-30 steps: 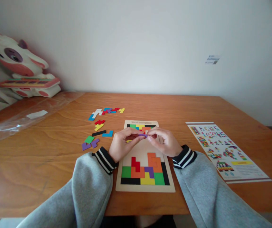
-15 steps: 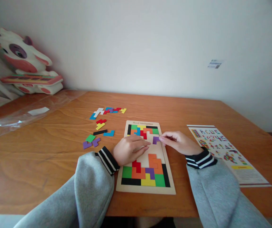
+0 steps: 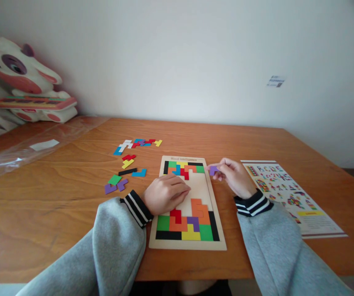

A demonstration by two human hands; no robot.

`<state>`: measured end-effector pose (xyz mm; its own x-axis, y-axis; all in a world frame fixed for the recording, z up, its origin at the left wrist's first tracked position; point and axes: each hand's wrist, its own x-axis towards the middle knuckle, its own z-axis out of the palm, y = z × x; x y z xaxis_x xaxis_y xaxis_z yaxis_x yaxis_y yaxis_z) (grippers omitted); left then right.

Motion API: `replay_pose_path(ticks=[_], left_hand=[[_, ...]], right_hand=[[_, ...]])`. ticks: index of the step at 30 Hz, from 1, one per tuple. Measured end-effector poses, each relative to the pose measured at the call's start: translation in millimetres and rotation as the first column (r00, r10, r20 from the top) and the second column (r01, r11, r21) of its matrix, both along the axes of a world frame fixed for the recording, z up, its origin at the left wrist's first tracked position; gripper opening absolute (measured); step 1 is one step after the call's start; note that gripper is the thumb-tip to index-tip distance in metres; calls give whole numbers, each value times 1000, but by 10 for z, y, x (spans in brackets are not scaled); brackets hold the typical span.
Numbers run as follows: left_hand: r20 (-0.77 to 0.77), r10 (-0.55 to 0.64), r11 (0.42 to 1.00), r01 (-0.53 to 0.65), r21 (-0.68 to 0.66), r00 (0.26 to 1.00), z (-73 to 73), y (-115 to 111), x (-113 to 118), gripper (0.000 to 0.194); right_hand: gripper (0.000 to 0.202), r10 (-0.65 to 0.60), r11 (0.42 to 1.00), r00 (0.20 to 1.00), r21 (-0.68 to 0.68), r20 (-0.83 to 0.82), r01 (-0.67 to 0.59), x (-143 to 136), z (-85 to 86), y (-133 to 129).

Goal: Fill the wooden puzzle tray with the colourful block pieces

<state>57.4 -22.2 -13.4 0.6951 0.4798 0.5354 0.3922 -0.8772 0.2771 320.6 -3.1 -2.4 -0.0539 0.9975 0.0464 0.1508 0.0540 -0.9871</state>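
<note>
A wooden puzzle board (image 3: 154,242) lies in front of me, with coloured pieces fitted at its far and near ends and bare wood between. My left hand (image 3: 166,193) rests on the board's left middle, fingers lying flat and together, covering part of it. Just beyond the board's right edge, my right hand (image 3: 231,176) pinches a purple puzzle piece (image 3: 213,170) between thumb and fingers, raised off the board. Inside the near end sit an orange piece (image 3: 199,209), a red piece (image 3: 176,215) and a black bar (image 3: 213,226), among others.
Loose pieces lie left of the board, among them a green square (image 3: 114,180), a black bar (image 3: 127,172) and a blue piece (image 3: 139,173). A printed sheet (image 3: 315,226) is at right. Clear plastic wrap (image 3: 16,154) and a cow-shaped toy keyboard (image 3: 33,102) occupy the left back.
My right hand has lifted the purple piece off the board and carried it right, past the edge. The left hand stays on the board. The view has shifted slightly.
</note>
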Motion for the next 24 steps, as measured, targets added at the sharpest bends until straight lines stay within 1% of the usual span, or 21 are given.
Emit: replay_pose_path(ticks=[2,4,8,11,14,16,17,20,22,23,24], left_hand=[[-5,-4,1000,4,-3,1000,-2,4,-2,17],[-7,-4,1000,4,0,1000,0,5,-2,17],[-17,4,1000,-4,3,1000,15,-3,-1,18],[-25,10,1000,-10,5,1000,15,-7,-2,18],[-27,2,1000,-2,17,1000,0,-4,-4,18],[-30,-3,1000,4,26,1000,-13,-1,-5,19],[-33,-3,1000,4,28,999,-18,0,-5,19],[-49,2,1000,-1,23,999,-28,3,-3,20],[-49,3,1000,-2,16,999,-31,4,-2,19],[-44,0,1000,1,12,999,-32,4,-2,19],[-40,-6,1000,6,5,999,-33,5,-3,18]], right_hand=[[36,-18,1000,998,-15,-61,17,-7,-8,5],[34,-15,1000,998,-9,-68,14,-5,-15,9],[37,32,999,999,-1,1,-32,8,-22,15],[39,93,996,993,-9,73,-92,28,8,11],[43,169,984,981,-81,92,-162,64,67,-8],[48,248,958,964,-173,95,-229,91,98,-24],[49,301,935,948,-226,105,-272,103,105,-32],[49,468,844,870,-369,153,-389,117,89,-48],[49,540,799,822,-417,181,-433,109,64,-55],[49,557,793,807,-416,198,-445,103,53,-58],[48,563,799,794,-399,231,-450,96,46,-62]])
